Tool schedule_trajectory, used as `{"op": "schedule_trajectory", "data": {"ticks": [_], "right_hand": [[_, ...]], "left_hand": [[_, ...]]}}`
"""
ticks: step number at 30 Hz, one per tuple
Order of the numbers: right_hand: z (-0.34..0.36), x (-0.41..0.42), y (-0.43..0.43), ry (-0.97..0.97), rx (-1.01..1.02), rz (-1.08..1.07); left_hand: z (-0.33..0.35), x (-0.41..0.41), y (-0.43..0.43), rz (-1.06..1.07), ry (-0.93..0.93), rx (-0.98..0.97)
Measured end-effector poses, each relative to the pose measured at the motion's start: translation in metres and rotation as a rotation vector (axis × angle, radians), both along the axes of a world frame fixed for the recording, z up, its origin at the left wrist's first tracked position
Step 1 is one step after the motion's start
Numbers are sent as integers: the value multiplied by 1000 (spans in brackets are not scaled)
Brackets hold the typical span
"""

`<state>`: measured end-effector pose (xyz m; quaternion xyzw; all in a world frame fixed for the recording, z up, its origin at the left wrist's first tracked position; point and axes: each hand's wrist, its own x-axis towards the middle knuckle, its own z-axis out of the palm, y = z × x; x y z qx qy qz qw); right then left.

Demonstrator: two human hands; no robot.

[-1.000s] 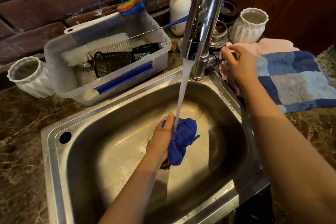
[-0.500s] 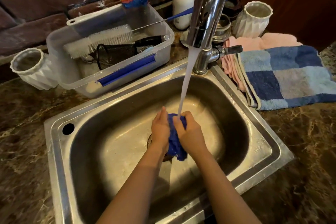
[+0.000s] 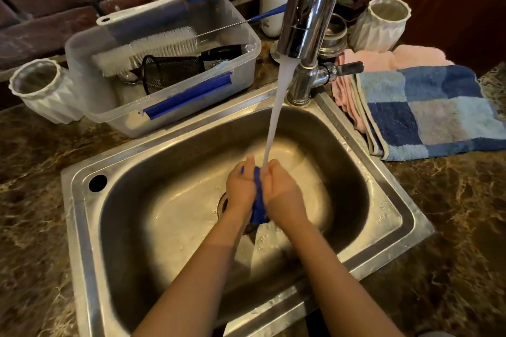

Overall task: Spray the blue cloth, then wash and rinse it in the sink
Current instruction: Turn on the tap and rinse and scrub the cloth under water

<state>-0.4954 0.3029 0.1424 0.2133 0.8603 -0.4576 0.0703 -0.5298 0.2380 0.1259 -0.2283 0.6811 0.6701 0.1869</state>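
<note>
Since a second ago the right hand (image 3: 282, 191) has left the tap handle (image 3: 347, 68) and come down into the sink (image 3: 90, 254), where it now joins the left hand (image 3: 241, 186) on the blue cloth (image 3: 258, 208). Both hands are clenched around the cloth, one on each side, with the fingers curled over it, so only a narrow strip of blue shows between the palms and a small end hangs out below the wrists.

The cloth is held above the drain (image 3: 223, 204), near the middle of the basin, and the water stream (image 3: 276, 115) from the tap (image 3: 309, 16) falls right between the two hands onto its top edge. It looks dark, soaked and bunched into a tight wad. No foam is visible on it, so I cannot tell if the soap is already out.

What could go wrong from here, in my judgement: the stream is strong and hits the knuckles, so water may splash over the rim toward the folded towels (image 3: 427, 112) on the counter to the right, which lie close to the sink edge. A wet, squeezed cloth is also slippery; if the grip loosens, it may drop on the drain and block it. And if the wad stays so tight, the inner folds may not get rinsed well.
</note>
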Motion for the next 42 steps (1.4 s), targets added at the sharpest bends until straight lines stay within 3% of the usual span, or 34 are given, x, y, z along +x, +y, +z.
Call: {"op": "schedule_trajectory", "data": {"ticks": [5,8,10,15,18,24,27,28,32,36,38,42], "right_hand": [[0,-17,-12,-22,107,-177],[-13,-31,5,-65,-133,-254],[-14,-29,4,-58,-169,-254],[8,-10,-22,-65,29,-122],[6,-19,-18,-3,67,-156],[-18,-38,11,31,-432,-317],[-20,-36,27,-196,-900,-346],[-23,-35,32,-253,-937,-325],[-24,-30,42,-317,-627,-84],[-9,-29,64,-233,-572,24],[-3,-31,72,-196,-528,119],[9,-30,68,-134,-463,209]], "left_hand": [[3,9,3,-23,-118,94],[4,16,5,-66,-66,-19],[3,13,2,-91,-34,-38],[7,-7,-6,6,-47,46],[12,0,-2,-15,-85,124],[24,3,1,-155,-80,47],[32,-6,-5,-257,-26,61],[33,-8,-9,-299,-1,78],[33,-18,-33,-407,47,179],[26,-20,-58,-416,46,266],[20,-21,-66,-446,18,200],[26,-16,-54,-530,-92,-117]]}}
